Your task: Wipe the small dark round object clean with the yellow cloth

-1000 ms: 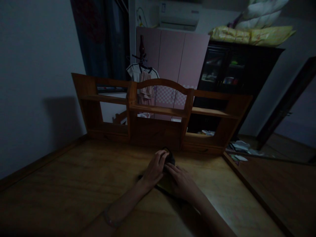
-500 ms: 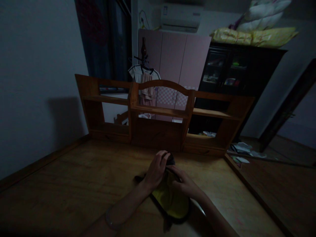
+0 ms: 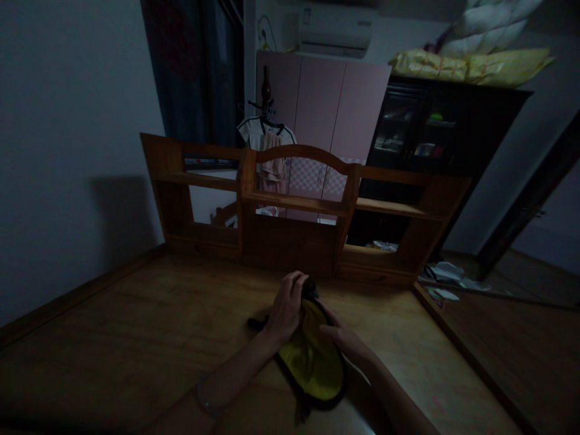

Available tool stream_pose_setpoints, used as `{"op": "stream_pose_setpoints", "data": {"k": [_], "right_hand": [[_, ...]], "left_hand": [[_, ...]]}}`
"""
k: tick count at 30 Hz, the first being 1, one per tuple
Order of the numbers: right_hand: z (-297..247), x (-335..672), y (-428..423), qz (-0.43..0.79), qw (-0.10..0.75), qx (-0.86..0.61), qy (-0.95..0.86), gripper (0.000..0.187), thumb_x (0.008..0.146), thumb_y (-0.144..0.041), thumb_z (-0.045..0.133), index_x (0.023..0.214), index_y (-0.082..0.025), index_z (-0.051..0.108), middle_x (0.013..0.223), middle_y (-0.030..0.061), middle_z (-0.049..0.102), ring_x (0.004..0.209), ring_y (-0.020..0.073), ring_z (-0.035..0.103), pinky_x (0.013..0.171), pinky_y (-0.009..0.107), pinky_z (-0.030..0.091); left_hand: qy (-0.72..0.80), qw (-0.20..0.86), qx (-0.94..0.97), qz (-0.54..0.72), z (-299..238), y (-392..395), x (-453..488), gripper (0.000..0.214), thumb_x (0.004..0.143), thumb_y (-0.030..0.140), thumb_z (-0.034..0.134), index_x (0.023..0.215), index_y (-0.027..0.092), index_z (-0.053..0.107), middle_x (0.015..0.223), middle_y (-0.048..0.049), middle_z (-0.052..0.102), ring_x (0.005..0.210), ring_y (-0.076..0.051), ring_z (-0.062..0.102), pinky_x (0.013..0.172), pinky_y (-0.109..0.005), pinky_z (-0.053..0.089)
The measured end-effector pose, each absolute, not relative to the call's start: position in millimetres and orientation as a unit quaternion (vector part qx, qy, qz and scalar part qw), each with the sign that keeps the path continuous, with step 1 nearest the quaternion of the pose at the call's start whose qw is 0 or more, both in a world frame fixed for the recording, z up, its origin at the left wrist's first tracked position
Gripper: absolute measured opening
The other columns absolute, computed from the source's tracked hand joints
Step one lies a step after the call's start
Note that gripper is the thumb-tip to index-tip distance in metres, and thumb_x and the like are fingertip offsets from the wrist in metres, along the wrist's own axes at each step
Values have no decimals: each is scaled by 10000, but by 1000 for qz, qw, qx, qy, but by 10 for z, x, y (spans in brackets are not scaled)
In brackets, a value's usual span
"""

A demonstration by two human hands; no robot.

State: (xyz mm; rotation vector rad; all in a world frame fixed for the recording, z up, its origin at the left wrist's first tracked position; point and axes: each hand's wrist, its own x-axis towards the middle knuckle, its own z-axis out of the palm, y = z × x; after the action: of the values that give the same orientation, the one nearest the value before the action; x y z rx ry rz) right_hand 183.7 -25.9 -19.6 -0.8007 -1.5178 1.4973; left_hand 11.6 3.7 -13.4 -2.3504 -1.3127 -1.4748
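A yellow-green cloth piece with black edging (image 3: 317, 368), rounded at its near end, lies over the wooden surface in front of me. Its exact kind is unclear in the dim light. My left hand (image 3: 289, 308) is closed over its far left side, next to a dark bunched part (image 3: 310, 289). At the right edge, my right hand (image 3: 342, 334) grips the cloth with the thumb on top; its other fingers are mostly hidden. A dark strap-like end (image 3: 256, 324) sticks out left of my left wrist.
The wooden surface (image 3: 181, 308) ends at a wooden shelf unit with open compartments (image 3: 294, 204). A wall (image 3: 67, 151) borders the left, a raised wooden edge (image 3: 462, 344) the right. Behind stand a pink wardrobe (image 3: 319, 103) and a dark cabinet (image 3: 475, 121).
My right hand has shifted from the far end down along the right edge of the cloth, uncovering more yellow. My left hand stays nearly in place. The view has shifted slightly.
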Motion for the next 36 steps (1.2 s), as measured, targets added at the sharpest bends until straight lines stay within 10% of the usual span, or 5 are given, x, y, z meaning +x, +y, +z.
{"op": "stream_pose_setpoints", "data": {"k": [7, 17, 36], "right_hand": [[-19, 1763, -289, 236, 373, -358, -823, 573, 704, -130, 541, 1271, -216, 517, 1357, 91, 463, 1229, 275, 444, 1048, 431, 341], [106, 1774, -394, 35, 259, -425, -867, 717, 777, -157, 532, 1432, -319, 292, 1491, 77, 284, 1165, 296, 494, 970, 455, 410], [-17, 1807, -259, 412, 439, -339, -723, 443, 677, -138, 530, 1108, -217, 598, 1136, 49, 645, 1060, 251, 572, 953, 409, 426]], "left_hand": [[-405, 12, -785, -468, -140, -35, 167, 607, 800, 6, 454, 1359, 204, 320, 1340, -123, 367, 1254, -241, 385, 1043, -436, 384], [-415, 18, -772, -480, -97, -3, 127, 601, 817, 17, 453, 1368, 208, 307, 1359, -119, 357, 1289, -237, 351, 1063, -445, 360], [-398, 11, -783, -478, -136, -21, 131, 659, 785, 62, 542, 1379, 207, 294, 1346, -141, 356, 1270, -283, 367, 1037, -485, 373]]}}
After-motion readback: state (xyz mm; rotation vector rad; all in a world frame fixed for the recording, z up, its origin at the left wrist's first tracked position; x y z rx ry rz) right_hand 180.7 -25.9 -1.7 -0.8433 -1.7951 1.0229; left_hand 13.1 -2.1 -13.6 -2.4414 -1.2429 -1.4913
